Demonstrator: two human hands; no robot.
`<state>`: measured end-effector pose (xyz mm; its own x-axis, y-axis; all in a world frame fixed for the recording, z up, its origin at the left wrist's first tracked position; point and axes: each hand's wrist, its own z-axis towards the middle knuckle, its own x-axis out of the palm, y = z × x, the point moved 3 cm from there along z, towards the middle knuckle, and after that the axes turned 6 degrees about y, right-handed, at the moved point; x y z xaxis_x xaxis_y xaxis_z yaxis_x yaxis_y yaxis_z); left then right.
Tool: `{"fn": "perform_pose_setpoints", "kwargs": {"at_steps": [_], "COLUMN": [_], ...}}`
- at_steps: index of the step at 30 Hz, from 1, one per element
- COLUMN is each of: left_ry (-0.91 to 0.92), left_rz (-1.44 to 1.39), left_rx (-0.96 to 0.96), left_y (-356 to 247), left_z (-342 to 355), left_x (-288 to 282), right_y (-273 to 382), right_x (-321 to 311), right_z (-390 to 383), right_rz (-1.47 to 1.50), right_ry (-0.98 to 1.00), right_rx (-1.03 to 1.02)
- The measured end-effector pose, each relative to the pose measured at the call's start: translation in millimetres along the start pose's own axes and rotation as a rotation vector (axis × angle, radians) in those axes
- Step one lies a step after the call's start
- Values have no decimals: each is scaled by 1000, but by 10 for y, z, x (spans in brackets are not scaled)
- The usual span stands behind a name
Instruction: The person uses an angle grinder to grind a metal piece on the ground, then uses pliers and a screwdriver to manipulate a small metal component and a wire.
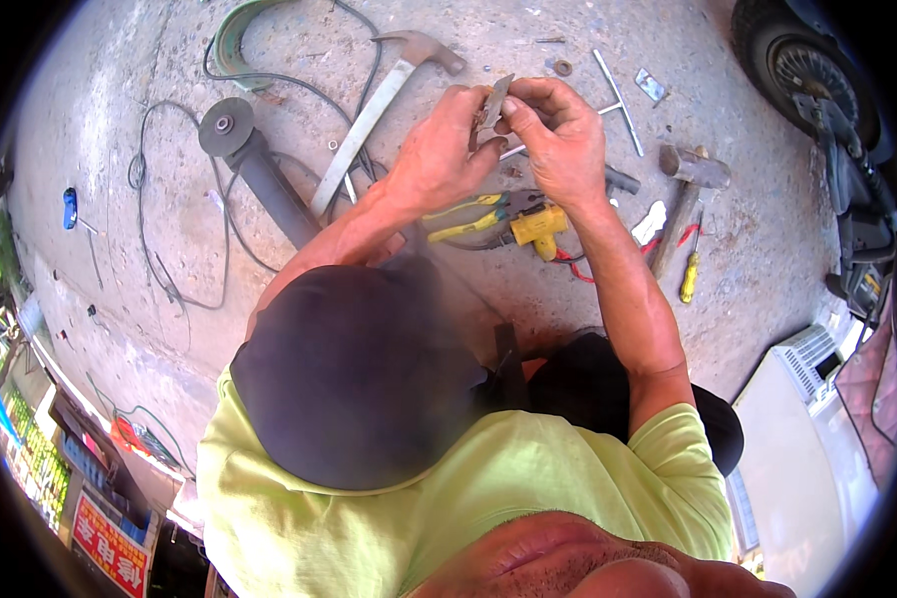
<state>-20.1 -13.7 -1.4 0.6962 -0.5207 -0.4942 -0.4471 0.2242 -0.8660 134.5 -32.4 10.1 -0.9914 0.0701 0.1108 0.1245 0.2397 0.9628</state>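
- Rough concrete floor [149, 90] is spreading out beneath me, littered with tools, with a scooter wheel [802, 65] sitting at the upper right.
- I am crouching over it in a lime-green shirt [528, 478], both forearms reaching forward.
- An angle grinder [254, 164] with its grey disc is lying at the left, its black cable [184, 249] looping across the floor.
- A claw hammer [384, 100] is lying just beyond my left wrist, and a second hammer [683, 189] is lying to the right of my right hand.
- Yellow-handled pliers [473, 217] and a yellow tool [538, 227] are resting under my wrists; a small yellow screwdriver [690, 274] is lying near the second hammer.
- My left hand [439, 149] is pinching the lower edge of a small metal piece [493, 105], fingers closed on it.
- My right hand [563, 140] is gripping the same piece from the other side, fingertips clamped, holding it above the floor between both hands.
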Motion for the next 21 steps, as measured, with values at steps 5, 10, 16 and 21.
{"fn": "perform_pose_setpoints", "kwargs": {"at_steps": [5,10,16,21], "left_ry": [-25,-14,16,34], "left_rz": [17,11,-5,58], "left_rx": [35,12,-35,-103], "left_y": [34,24,-2,70], "left_z": [-8,-8,12,4], "left_x": [14,3,2,30], "right_y": [-13,-32,-47,-47], "right_x": [-5,-6,-5,69], "right_z": [5,5,2,-35], "right_rz": [-46,-48,-8,-62], "right_ry": [-2,0,-11,-55], "right_rx": [-1,2,16,-10]}}
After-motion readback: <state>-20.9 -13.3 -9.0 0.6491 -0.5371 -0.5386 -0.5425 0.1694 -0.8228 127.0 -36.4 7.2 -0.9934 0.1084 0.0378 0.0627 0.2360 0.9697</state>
